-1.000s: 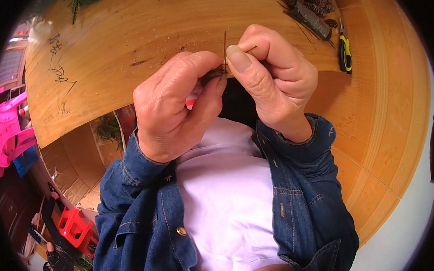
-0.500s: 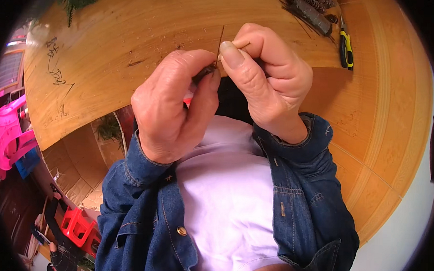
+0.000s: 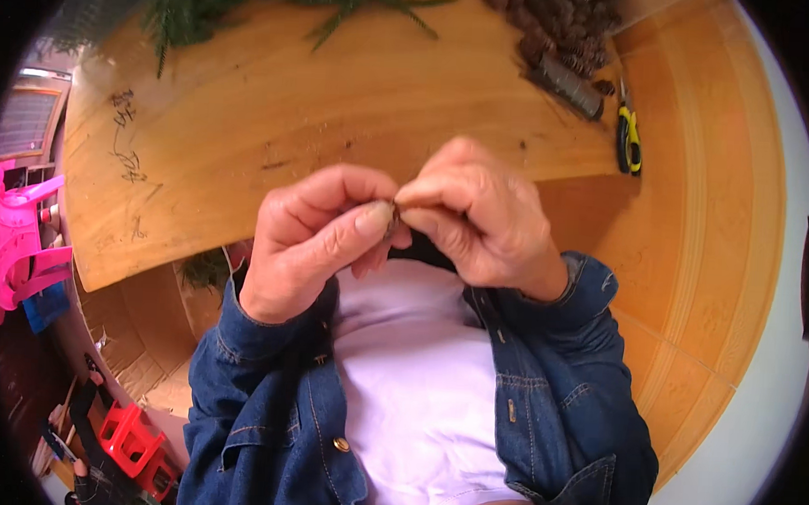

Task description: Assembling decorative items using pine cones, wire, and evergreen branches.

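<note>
In front of my chest, over the table's near edge, my left hand (image 3: 310, 235) is closed, thumb and forefinger pinching a small dark brown piece (image 3: 393, 214). Fingers cover most of that piece, which may be a pine cone. My right hand (image 3: 492, 216) meets it from the right, fingertips pinched at the same spot. A thin dark wire showed there half a second ago; now the right fingertips hide nearly all of it. The two hands touch or almost touch at the fingertips.
Green fir-like sprigs (image 3: 208, 5) lie along the wooden table's (image 3: 248, 119) far side. Pine cones (image 3: 559, 25), a grey-green cylindrical bundle (image 3: 567, 86) and yellow-and-black-handled cutters (image 3: 628, 140) are at far right. A cardboard box (image 3: 144, 331), pink chair (image 3: 12, 244) and red stool (image 3: 134, 444) stand left.
Both hands now appear lower in the picture. The right fingertips have come in against the left ones, and the upright wire no longer sticks up. More sprigs and pine cones have come into view.
</note>
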`<state>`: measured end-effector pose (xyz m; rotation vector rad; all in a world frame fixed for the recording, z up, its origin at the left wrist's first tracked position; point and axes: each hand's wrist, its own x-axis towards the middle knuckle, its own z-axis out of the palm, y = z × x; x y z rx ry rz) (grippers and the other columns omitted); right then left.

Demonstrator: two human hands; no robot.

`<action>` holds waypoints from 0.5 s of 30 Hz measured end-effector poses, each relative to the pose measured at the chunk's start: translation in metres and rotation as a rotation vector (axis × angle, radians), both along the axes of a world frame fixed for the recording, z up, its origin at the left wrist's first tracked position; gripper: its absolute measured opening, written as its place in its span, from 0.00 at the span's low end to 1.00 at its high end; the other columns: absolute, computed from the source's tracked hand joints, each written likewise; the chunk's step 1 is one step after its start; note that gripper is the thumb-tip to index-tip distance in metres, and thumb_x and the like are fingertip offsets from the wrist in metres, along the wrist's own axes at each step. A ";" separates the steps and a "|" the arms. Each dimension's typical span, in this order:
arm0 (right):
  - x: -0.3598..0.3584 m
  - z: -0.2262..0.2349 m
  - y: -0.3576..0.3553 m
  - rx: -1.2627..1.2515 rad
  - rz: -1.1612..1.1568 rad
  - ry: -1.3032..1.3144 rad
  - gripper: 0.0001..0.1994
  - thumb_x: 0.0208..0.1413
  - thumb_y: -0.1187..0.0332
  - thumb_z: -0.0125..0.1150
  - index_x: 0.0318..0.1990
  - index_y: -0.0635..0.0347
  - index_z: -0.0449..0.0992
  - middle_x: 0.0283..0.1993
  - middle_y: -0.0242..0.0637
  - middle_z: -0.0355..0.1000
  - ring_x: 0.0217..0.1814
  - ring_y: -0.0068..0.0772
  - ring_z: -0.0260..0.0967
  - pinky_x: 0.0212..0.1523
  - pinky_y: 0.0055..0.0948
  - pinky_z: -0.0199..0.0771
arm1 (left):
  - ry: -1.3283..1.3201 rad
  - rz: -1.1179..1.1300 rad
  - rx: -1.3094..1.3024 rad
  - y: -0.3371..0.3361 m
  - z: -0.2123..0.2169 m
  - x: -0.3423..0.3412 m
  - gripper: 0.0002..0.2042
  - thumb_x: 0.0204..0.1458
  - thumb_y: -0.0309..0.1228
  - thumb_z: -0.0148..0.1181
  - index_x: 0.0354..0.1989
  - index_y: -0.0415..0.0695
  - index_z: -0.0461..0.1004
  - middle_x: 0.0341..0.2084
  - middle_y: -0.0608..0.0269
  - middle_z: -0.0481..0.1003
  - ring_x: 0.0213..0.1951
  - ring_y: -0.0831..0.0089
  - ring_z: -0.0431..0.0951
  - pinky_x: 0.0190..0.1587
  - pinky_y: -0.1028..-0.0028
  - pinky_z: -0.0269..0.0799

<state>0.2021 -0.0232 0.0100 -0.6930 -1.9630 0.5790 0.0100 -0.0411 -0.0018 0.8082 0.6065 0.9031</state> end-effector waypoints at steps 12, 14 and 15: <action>0.007 0.000 0.001 0.145 0.022 -0.096 0.12 0.42 0.75 0.67 0.37 0.60 0.75 0.29 0.33 0.69 0.27 0.32 0.67 0.22 0.27 0.65 | 0.033 -0.206 -0.027 0.011 0.001 -0.011 0.09 0.58 0.28 0.54 0.42 0.34 0.72 0.30 0.60 0.76 0.26 0.83 0.68 0.28 0.83 0.64; 0.010 0.008 0.001 0.193 0.030 -0.203 0.12 0.42 0.73 0.66 0.36 0.58 0.75 0.31 0.31 0.69 0.29 0.31 0.66 0.26 0.27 0.65 | 0.043 -0.228 -0.018 0.011 0.001 -0.014 0.10 0.57 0.28 0.54 0.42 0.34 0.71 0.30 0.60 0.76 0.26 0.83 0.68 0.29 0.83 0.64; 0.009 0.011 0.002 0.202 0.014 -0.198 0.12 0.42 0.73 0.66 0.36 0.58 0.75 0.31 0.31 0.69 0.29 0.31 0.66 0.26 0.27 0.65 | 0.015 -0.230 -0.010 0.010 -0.001 -0.016 0.10 0.57 0.28 0.54 0.42 0.34 0.71 0.31 0.59 0.76 0.26 0.82 0.68 0.29 0.82 0.64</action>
